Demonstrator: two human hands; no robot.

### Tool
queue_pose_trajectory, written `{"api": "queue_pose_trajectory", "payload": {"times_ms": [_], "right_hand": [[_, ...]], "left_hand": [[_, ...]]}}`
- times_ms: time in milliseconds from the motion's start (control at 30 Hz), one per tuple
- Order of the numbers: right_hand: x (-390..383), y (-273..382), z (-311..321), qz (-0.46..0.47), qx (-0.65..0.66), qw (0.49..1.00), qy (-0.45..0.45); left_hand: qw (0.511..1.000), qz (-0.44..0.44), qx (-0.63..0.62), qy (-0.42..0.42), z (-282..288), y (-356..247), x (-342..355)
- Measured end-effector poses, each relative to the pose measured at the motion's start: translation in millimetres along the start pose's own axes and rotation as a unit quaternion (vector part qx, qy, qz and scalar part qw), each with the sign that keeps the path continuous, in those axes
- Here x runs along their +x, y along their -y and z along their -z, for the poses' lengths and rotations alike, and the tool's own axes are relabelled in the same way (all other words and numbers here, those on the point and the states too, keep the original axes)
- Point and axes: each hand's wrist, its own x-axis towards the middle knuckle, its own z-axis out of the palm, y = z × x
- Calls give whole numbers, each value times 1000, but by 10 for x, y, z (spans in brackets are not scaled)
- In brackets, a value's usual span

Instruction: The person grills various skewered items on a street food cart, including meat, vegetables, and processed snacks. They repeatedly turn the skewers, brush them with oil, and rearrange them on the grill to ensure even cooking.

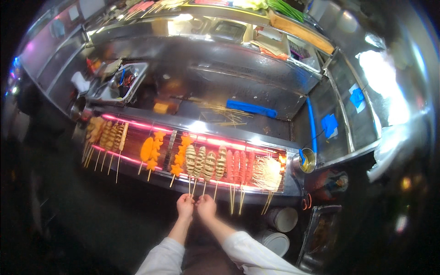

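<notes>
Both my hands are closed at the front edge of a glowing grill (162, 124). My left hand (185, 205) pinches the stick of a pale, dark-striped, scored skewer (190, 158). Close beside it, my right hand (206, 207) grips the stick of a similar scored skewer (209, 166). The exact number of sticks in each hand is hidden by the fingers. Several pink sausage skewers (236, 166) lie to the right, then enoki mushroom skewers (266, 173). Orange star-shaped skewers (178, 160) and an orange oval skewer (146, 149) are on the left.
Brown skewers (107, 135) fill the grill's left end. Behind it lie loose bamboo sticks (224, 114) and a blue strip (252, 108). A metal cup (309, 161) stands right. Lidded tubs (282, 220) and red-handled scissors (307, 201) are below. A tray of utensils (121, 82) sits back left.
</notes>
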Motion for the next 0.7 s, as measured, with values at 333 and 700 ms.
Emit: {"api": "queue_pose_trajectory", "payload": {"times_ms": [333, 700], "right_hand": [[243, 342, 338, -47, -98, 994, -4], [-166, 852, 97, 45, -312, 949, 14]], "left_hand": [[980, -49, 178, 67, 133, -202, 205], [946, -127, 283, 98, 776, -226, 328]]}}
